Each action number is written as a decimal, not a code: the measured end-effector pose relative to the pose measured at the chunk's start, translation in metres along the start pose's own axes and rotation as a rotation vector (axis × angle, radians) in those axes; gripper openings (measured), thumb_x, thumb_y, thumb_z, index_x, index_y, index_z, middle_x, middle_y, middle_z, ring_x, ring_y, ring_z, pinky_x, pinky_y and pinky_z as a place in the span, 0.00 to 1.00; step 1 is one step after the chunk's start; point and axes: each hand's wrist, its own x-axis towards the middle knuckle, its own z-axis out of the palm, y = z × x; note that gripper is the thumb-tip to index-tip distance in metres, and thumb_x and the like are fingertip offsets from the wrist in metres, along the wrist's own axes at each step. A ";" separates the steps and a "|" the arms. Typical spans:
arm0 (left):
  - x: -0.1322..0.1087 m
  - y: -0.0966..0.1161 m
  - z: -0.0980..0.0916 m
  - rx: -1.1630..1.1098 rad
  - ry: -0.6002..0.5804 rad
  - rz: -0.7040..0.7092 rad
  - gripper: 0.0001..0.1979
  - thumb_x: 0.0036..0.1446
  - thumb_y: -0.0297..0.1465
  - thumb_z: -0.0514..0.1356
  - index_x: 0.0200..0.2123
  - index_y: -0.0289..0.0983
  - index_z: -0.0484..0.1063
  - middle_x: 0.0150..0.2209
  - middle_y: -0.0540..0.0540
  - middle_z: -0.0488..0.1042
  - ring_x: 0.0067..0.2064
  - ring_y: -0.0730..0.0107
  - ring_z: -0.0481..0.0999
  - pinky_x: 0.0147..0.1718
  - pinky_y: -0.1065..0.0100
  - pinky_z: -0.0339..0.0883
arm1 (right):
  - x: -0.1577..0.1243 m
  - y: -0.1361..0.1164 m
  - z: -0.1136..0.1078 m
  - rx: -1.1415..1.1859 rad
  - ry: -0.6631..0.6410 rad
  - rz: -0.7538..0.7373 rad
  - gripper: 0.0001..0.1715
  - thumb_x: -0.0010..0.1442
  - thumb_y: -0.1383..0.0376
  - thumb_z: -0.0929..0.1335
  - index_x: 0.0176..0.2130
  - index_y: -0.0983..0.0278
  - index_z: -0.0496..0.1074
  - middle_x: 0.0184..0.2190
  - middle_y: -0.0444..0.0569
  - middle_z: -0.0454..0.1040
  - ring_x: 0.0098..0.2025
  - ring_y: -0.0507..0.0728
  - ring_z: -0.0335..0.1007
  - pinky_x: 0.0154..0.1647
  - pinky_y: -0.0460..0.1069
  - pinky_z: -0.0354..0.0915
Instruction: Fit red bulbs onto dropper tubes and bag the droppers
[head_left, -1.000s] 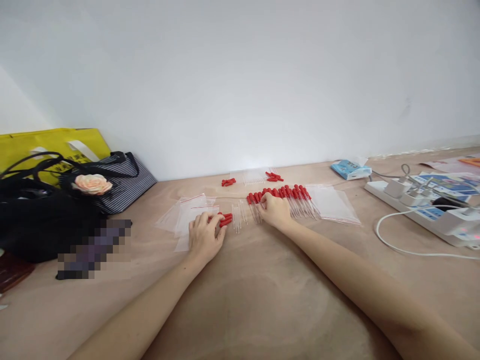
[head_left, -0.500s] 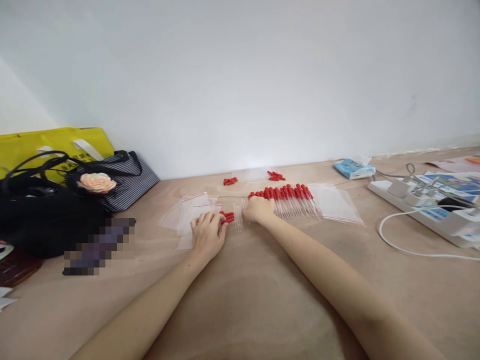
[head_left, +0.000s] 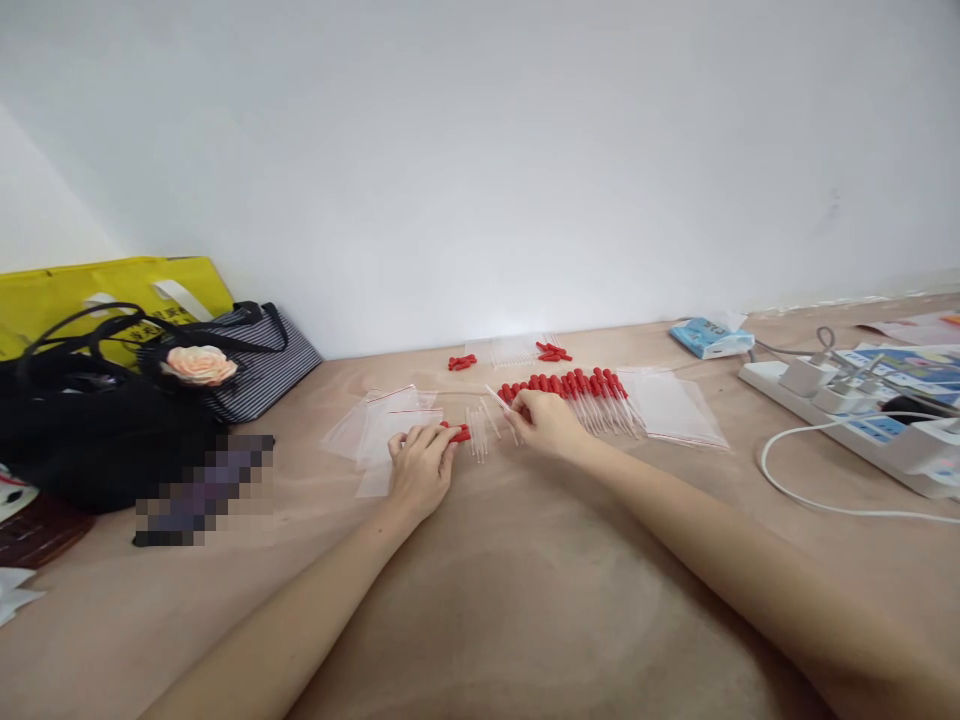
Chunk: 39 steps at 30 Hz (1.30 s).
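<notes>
My left hand [head_left: 418,462] is closed, with bent fingers, at a small bunch of red rubber bulbs [head_left: 459,433]; the fingertips partly hide them. Between finger and thumb, my right hand [head_left: 546,422] pinches a thin clear glass tube [head_left: 493,396] that slants up to the left. Several loose glass tubes [head_left: 477,432] lie side by side between the hands. Past my right hand stretches a row of droppers [head_left: 600,395], glass tubes with red bulbs on their far ends.
Clear zip bags [head_left: 390,428] lie beyond my left hand, and more bags [head_left: 679,405] sit right of the droppers. Two small piles of red bulbs [head_left: 553,352] rest near the wall. Bags [head_left: 262,355] stand left; a tissue pack [head_left: 709,338] and power strip [head_left: 832,410] are right.
My right hand has drawn back to the right from the loose tubes, and a tube now shows in its pinch. My left hand covers more of the red bulbs.
</notes>
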 end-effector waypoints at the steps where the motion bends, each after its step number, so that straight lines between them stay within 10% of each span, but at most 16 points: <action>1: 0.000 0.002 0.000 -0.009 -0.002 0.009 0.10 0.57 0.27 0.49 0.40 0.40 0.68 0.38 0.46 0.73 0.41 0.61 0.68 0.39 0.59 0.48 | -0.008 0.008 -0.001 0.043 0.019 -0.106 0.06 0.56 0.67 0.60 0.31 0.65 0.65 0.31 0.49 0.72 0.33 0.52 0.66 0.32 0.45 0.57; 8: -0.002 0.018 -0.004 -0.138 -0.055 0.047 0.07 0.56 0.30 0.50 0.35 0.39 0.67 0.36 0.48 0.73 0.43 0.64 0.68 0.42 0.59 0.46 | -0.051 0.046 0.009 0.109 0.109 -0.413 0.10 0.59 0.69 0.58 0.39 0.65 0.64 0.35 0.50 0.71 0.35 0.54 0.65 0.36 0.48 0.57; 39: -0.005 0.022 -0.003 -0.419 -0.097 0.093 0.10 0.57 0.34 0.51 0.32 0.39 0.70 0.27 0.52 0.72 0.32 0.69 0.68 0.38 0.62 0.49 | -0.061 0.026 0.014 0.110 0.031 -0.612 0.10 0.59 0.67 0.59 0.39 0.66 0.66 0.25 0.46 0.68 0.29 0.52 0.61 0.34 0.48 0.52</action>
